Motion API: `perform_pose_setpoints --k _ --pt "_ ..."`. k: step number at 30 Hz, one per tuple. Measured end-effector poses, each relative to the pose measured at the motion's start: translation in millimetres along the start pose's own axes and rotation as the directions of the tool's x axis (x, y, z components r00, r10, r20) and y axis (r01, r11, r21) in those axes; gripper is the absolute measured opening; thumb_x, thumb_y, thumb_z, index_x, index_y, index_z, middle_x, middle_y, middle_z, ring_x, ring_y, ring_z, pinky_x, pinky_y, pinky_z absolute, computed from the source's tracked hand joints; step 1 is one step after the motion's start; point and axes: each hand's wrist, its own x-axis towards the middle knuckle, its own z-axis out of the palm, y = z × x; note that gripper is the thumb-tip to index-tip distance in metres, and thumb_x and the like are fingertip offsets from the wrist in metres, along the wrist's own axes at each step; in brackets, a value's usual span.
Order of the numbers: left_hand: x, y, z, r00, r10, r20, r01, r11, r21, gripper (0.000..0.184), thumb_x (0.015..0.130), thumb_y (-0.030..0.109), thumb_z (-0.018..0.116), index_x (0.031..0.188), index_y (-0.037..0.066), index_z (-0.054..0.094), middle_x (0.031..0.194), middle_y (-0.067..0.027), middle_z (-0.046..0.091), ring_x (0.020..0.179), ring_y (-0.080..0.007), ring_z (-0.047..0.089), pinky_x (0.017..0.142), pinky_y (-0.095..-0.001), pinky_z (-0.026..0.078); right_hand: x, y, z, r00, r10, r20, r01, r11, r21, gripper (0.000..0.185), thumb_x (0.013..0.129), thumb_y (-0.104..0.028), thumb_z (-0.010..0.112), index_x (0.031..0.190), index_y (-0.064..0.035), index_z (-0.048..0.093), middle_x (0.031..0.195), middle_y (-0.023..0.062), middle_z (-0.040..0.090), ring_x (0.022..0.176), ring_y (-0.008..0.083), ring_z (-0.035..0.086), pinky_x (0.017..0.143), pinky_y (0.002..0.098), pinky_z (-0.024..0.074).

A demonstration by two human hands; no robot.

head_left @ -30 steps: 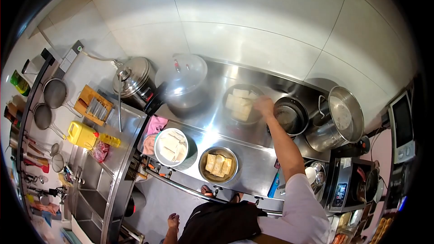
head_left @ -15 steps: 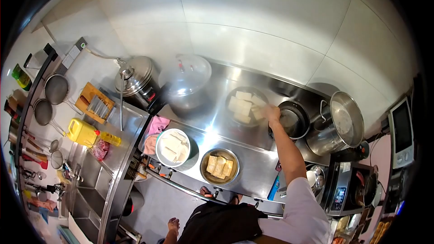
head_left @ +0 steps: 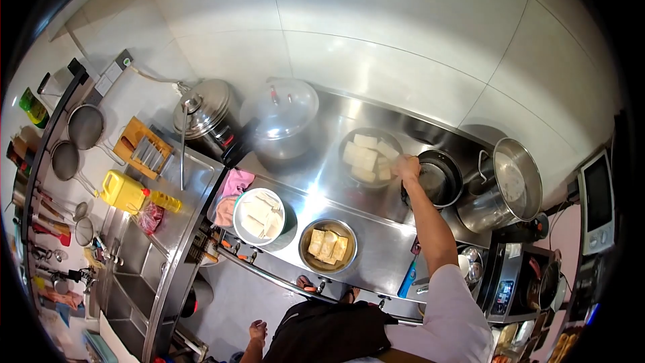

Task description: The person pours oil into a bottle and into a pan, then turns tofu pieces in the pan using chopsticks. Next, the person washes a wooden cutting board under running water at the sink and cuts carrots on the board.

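My right hand (head_left: 406, 167) reaches across the counter to the right rim of a steaming pan (head_left: 347, 176), its fingers closed. What they hold, if anything, is hidden at this size. Several white tofu-like slabs (head_left: 360, 157) lie in the pan. Close by my right wrist is a dark pot (head_left: 459, 181) with a black handle. My left hand (head_left: 258, 331) hangs low beside my body, away from the counter, with fingers loosely bent and nothing visible in it. Golden fried slabs (head_left: 328, 245) rest in a metal bowl (head_left: 304, 255) at the front edge.
A white tub (head_left: 238, 230) of pale slabs stands left of the bowl, near pink cloths (head_left: 227, 210). Behind it are a lidded pot (head_left: 279, 117) and a pressure cooker (head_left: 205, 111). A tall steel pot (head_left: 482, 202) stands right. A blue-handled tool (head_left: 407, 279) lies near the front edge.
The view has shifted slightly. My right hand stays by the pan's right rim, and the steam over the slabs looks a little thinner. My left hand has hardly moved.
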Motion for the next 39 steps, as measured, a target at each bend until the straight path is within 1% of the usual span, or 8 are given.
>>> perform_pose_setpoints --k 6,12,16,18,21,24,32,39 --pt "-1.5 -1.7 -6.0 1.000 0.004 0.008 -0.004 0.999 -0.038 0.040 0.084 0.014 0.071 0.121 0.007 0.057 0.084 -0.0058 0.064 0.066 -0.0164 0.059 0.052 -0.0315 0.047 5.1 -9.0 5.3 0.998 0.065 -0.002 -0.064 0.998 0.026 0.018 0.090 -0.014 0.059 0.091 0.0028 0.066 0.076 0.0095 0.066 0.059 0.0202 0.066 0.049 0.0306 0.0545" --pt "-1.7 6.6 -2.7 1.000 0.009 -0.007 -0.009 1.000 -0.028 0.039 0.084 0.014 0.069 0.120 0.006 0.058 0.084 -0.0059 0.064 0.066 -0.0166 0.059 0.053 -0.0319 0.047 24.3 3.9 11.8 0.982 0.171 0.077 -0.184 0.957 0.224 0.019 0.090 -0.013 0.059 0.099 0.0030 0.065 0.083 0.0111 0.067 0.067 0.0213 0.068 0.055 0.0323 0.0566" --pt "-5.3 7.5 -0.1 1.000 0.029 -0.005 -0.029 1.000 0.002 0.040 0.084 0.014 0.069 0.121 0.005 0.058 0.088 -0.0067 0.064 0.069 -0.0170 0.060 0.054 -0.0322 0.048 6.2 -23.6 22.4 0.988 0.078 0.134 -0.109 0.964 0.243 0.023 0.090 -0.015 0.062 0.102 0.0039 0.065 0.087 0.0154 0.070 0.066 0.0230 0.071 0.056 0.0304 0.0595" --pt "-3.6 8.9 0.4 1.000 0.028 0.006 -0.028 0.999 0.021 0.040 0.084 0.015 0.069 0.122 0.005 0.058 0.089 -0.0069 0.064 0.070 -0.0173 0.060 0.055 -0.0324 0.048 -5.2 -35.7 33.8 0.998 -0.051 0.031 0.049 0.998 0.042 0.021 0.089 -0.015 0.060 0.097 0.0033 0.067 0.084 0.0146 0.070 0.066 0.0216 0.071 0.058 0.0301 0.0598" --pt "0.0 12.6 1.6 1.000 0.011 0.003 -0.011 1.000 0.018 0.040 0.085 0.014 0.069 0.122 0.005 0.058 0.090 -0.0068 0.064 0.071 -0.0172 0.061 0.055 -0.0323 0.048 14.6 -18.8 50.1 0.960 -0.239 0.145 0.255 0.961 -0.105 0.020 0.088 -0.014 0.061 0.096 0.0027 0.068 0.085 0.0139 0.071 0.069 0.0200 0.072 0.057 0.0293 0.0592" --pt "-0.7 13.3 1.6 1.000 0.027 -0.002 -0.027 1.000 0.005 0.039 0.085 0.014 0.069 0.122 0.005 0.058 0.090 -0.0069 0.064 0.070 -0.0173 0.061 0.054 -0.0322 0.049 33.3 10.0 67.0 0.911 -0.344 0.227 0.369 0.926 -0.077 0.020 0.087 -0.015 0.064 0.094 0.0039 0.067 0.085 0.0132 0.071 0.071 0.0195 0.072 0.060 0.0284 0.0604" --pt "-7.1 0.9 1.4 1.000 0.004 -0.007 -0.004 1.000 -0.007 0.039 0.085 0.014 0.068 0.122 0.005 0.058 0.088 -0.0067 0.064 0.068 -0.0169 0.060 0.055 -0.0320 0.048 15.1 -15.9 51.2 0.945 -0.286 0.156 0.326 0.850 -0.413 0.024 0.086 -0.016 0.062 0.087 0.0069 0.067 0.078 0.0155 0.071 0.062 0.0227 0.071 0.059 0.0316 0.0598" --pt "-1.8 -4.8 1.8 0.997 -0.071 -0.017 0.071 0.997 -0.001 0.038 0.086 0.015 0.069 0.122 0.008 0.058 0.088 -0.0062 0.065 0.070 -0.0170 0.060 0.055 -0.0331 0.047 -2.3 -28.5 46.2 0.992 -0.089 0.093 0.108 0.969 -0.223 0.026 0.086 -0.015 0.065 0.099 0.0071 0.067 0.087 0.0169 0.071 0.067 0.0237 0.072 0.057 0.0315 0.0606"
